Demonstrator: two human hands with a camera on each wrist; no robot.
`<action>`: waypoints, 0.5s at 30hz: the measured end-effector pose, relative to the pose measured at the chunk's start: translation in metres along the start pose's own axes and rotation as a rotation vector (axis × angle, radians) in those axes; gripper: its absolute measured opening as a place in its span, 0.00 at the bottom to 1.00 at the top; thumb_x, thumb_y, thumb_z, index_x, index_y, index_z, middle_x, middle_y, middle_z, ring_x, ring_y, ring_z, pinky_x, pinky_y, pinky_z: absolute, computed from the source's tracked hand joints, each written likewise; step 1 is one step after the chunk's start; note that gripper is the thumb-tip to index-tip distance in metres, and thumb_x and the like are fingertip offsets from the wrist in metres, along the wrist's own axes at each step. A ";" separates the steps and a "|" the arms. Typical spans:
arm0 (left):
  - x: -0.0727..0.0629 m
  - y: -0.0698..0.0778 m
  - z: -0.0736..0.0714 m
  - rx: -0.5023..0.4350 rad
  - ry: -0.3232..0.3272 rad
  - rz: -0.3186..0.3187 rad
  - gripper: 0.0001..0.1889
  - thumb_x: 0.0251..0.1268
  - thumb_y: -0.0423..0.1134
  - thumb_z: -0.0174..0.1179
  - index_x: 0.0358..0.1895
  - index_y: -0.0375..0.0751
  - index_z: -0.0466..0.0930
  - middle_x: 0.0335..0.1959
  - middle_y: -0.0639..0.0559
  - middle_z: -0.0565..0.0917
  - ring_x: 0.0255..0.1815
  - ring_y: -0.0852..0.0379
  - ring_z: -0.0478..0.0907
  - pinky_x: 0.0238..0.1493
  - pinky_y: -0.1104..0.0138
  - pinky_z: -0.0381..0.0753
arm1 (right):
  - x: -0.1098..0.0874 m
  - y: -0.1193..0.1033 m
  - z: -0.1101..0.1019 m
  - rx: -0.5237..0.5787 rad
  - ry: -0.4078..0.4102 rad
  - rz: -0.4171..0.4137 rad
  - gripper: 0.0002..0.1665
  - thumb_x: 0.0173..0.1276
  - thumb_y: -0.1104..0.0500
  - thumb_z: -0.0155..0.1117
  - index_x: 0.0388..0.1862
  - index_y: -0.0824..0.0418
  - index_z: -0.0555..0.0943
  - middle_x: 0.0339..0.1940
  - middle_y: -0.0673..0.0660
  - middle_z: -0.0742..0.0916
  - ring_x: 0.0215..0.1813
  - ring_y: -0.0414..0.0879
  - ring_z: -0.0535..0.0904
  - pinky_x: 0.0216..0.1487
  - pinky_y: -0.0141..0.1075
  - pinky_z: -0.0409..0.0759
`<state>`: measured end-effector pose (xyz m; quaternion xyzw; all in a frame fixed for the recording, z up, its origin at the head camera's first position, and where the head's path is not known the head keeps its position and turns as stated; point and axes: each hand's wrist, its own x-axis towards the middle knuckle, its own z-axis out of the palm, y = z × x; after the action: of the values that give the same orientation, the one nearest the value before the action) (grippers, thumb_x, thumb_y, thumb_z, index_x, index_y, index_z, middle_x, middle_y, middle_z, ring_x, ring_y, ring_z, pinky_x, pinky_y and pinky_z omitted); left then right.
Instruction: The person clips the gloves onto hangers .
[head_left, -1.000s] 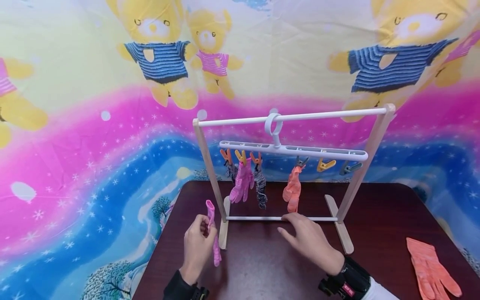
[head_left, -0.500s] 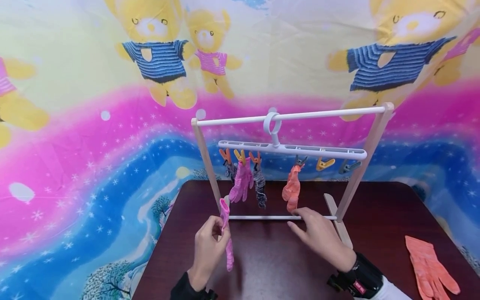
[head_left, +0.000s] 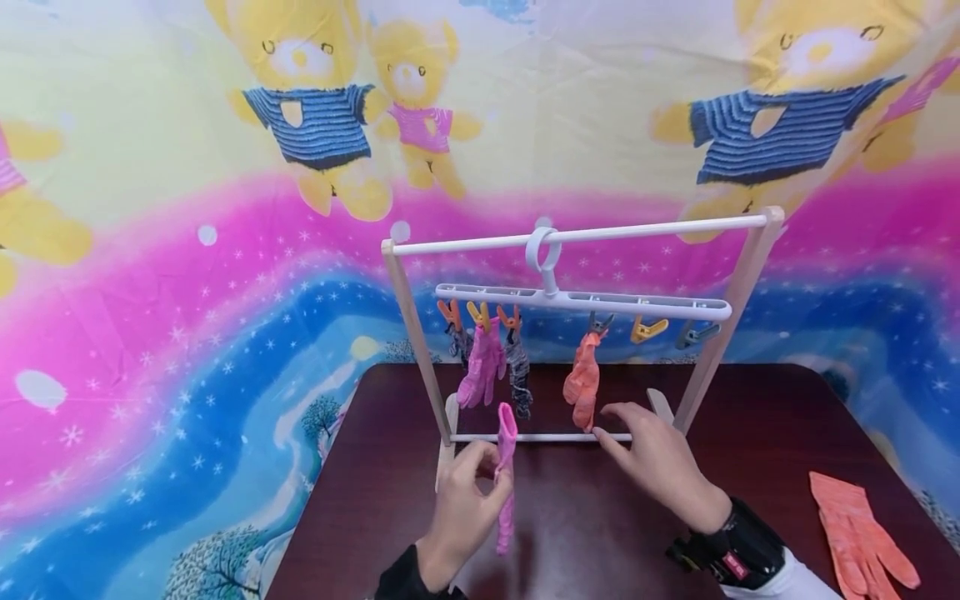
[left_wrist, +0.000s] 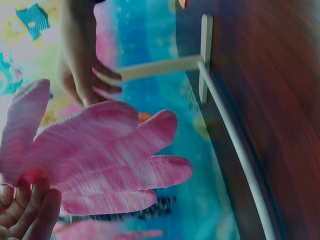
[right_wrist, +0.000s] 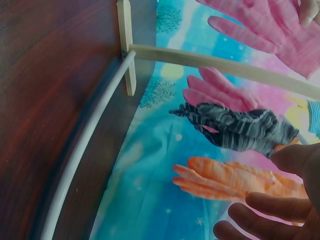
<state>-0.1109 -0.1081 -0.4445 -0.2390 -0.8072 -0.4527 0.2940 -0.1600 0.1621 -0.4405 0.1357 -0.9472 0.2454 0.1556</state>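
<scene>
My left hand pinches a pink knit glove near its cuff, held upright over the table in front of the rack. Seen edge-on in the head view, the glove looks thin; the left wrist view shows its spread fingers. My right hand reaches toward the rack with thumb and fingers parted and nothing between them, close to the lower end of a hanging orange glove. A second pink glove and black-and-grey gloves hang left of it from clothespins on a white hanger.
The hanger hooks over the top bar of a wooden rack with a white lower rod. A yellow clothespin and a grey-blue clothespin hang with nothing clipped. Another orange glove lies on the dark table at right.
My left hand has carried the pink glove rightward, from beside the rack's left leg to in front of the lower rod. My right hand has shifted right and slightly up.
</scene>
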 end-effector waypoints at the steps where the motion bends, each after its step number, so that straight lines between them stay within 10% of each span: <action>1: -0.001 0.002 0.003 -0.012 -0.015 -0.005 0.15 0.48 0.20 0.63 0.32 0.44 0.75 0.27 0.57 0.78 0.30 0.69 0.79 0.34 0.76 0.81 | 0.001 0.001 -0.002 0.004 -0.001 0.004 0.22 0.65 0.49 0.72 0.52 0.61 0.85 0.46 0.59 0.90 0.45 0.53 0.87 0.39 0.49 0.84; 15: 0.004 0.021 0.040 -0.028 -0.200 0.041 0.12 0.53 0.27 0.66 0.37 0.44 0.75 0.32 0.55 0.81 0.33 0.69 0.78 0.38 0.78 0.80 | 0.013 0.017 -0.012 0.039 0.072 0.056 0.21 0.67 0.51 0.71 0.52 0.64 0.83 0.44 0.63 0.89 0.36 0.51 0.84 0.30 0.42 0.80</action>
<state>-0.1109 -0.0629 -0.4460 -0.3036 -0.8209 -0.4319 0.2179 -0.1751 0.1800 -0.4331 0.1031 -0.9394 0.2729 0.1800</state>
